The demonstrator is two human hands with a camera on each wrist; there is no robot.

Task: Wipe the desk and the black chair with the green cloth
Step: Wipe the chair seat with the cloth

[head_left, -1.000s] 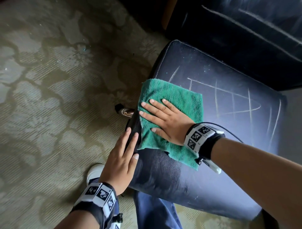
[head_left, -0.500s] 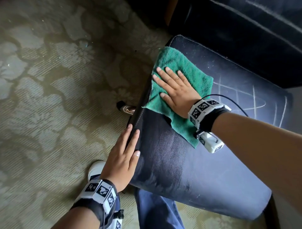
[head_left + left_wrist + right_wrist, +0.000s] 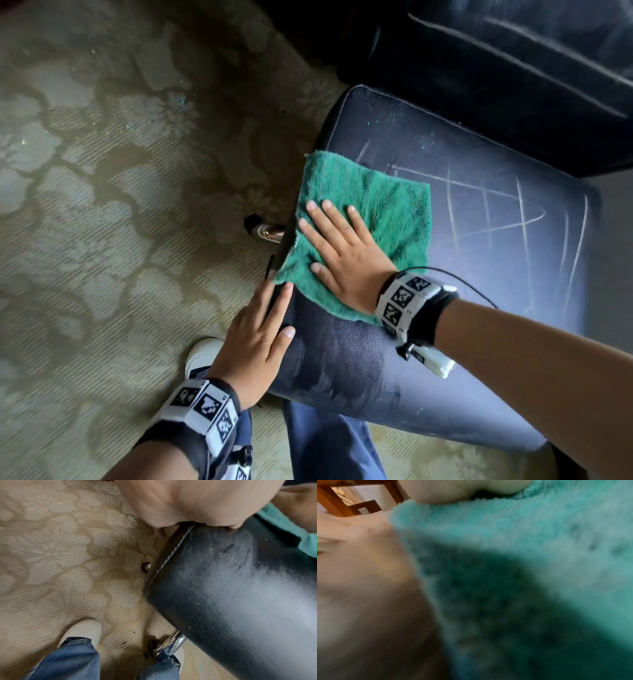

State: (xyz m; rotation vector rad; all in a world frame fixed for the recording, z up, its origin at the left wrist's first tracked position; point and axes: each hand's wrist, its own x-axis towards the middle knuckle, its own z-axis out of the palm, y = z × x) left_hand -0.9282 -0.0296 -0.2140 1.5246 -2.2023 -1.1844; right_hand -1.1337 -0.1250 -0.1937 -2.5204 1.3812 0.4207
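Green cloth (image 3: 370, 212) lies spread on the left part of the seat of the black chair (image 3: 496, 291), its left border just over the seat's edge. The right hand (image 3: 342, 263) presses it down flat, fingers straight and spread, gripping nothing. Half a second ago hand and cloth were up at the far left corner. Now they have come back toward the near side, so the stroke runs to and fro along the left edge. The left hand (image 3: 257, 339) has stayed where it was, laid flat with straight fingers along the near left edge, apparently steadying the seat. Pale scrawled lines (image 3: 486, 212) to the right of the cloth are still there, so I judge the seat only partly wiped. The bench is out of view.
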